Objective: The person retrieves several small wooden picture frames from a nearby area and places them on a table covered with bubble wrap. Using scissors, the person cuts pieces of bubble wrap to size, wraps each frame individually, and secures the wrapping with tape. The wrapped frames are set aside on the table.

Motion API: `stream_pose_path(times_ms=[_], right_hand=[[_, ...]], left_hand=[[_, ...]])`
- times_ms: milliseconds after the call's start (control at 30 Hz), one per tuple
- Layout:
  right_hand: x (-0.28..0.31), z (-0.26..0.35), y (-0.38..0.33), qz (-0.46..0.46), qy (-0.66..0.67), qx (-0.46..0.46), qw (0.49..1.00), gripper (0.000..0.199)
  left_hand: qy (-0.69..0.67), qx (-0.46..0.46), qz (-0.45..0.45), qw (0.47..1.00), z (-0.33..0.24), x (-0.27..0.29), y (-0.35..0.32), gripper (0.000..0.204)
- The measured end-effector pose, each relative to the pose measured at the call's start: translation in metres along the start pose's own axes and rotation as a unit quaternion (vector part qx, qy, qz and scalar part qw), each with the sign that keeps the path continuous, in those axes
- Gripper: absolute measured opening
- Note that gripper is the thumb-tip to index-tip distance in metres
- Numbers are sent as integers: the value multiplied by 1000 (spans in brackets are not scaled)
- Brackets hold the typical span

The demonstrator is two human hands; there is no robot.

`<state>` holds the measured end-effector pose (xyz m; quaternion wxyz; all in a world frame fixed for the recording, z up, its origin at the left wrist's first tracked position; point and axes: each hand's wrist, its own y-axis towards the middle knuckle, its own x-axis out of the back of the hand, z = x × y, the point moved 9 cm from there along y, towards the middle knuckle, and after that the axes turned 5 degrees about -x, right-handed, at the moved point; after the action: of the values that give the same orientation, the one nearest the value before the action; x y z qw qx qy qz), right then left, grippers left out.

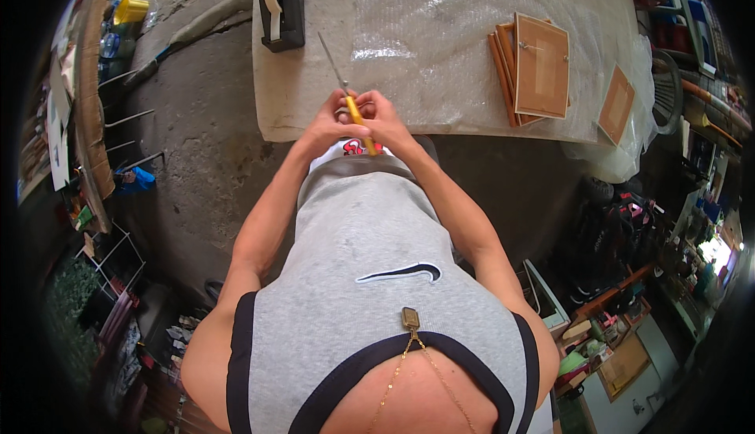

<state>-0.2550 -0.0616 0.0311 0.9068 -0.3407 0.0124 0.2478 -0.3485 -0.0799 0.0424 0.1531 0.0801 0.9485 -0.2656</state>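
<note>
One black tape holder (292,11) sits at the far left of the bench (287,96), maybe put at the side so it is easy to reach and out of the way. Nearer, the left hand (326,125) is closed around a yellow-handled tool (353,109), with its thumb across the handle. The thin metal end points far and a bit left, perhaps to keep the tip away from the tummy. Just right of it, the right hand (384,123) has its fingers curled in; I can't tell if it grips the tool too. Farther right, bubble wrap (440,36) lies flat, likely so it stays smooth. Then frames (543,68) sit piled up, probably to save room. One more frame (616,105) lies alone near the right end.
</note>
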Motion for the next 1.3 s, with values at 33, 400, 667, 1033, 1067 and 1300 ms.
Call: stream_pose_path(times_ms=[33,400,667,1033,1067,1300], right_hand=[[9,-3,-4,-27,-11,-3,1000,32],[72,-58,-82,-146,-162,-125,968,53],[43,-112,-134,-36,-89,-212,972,55],[4,-169,-122,8,-48,-206,977,46],[2,-175,-113,5,-45,-209,977,51],[-17,-169,-72,-29,80,-126,988,49]], left_hand=[[33,-48,28,998,-5,-12,3,74],[321,194,-80,923,55,25,27,47],[140,143,-79,976,89,16,23,30],[139,93,-7,986,90,18,12,30],[133,91,-13,987,91,18,12,30],[101,73,-26,992,90,24,18,29]])
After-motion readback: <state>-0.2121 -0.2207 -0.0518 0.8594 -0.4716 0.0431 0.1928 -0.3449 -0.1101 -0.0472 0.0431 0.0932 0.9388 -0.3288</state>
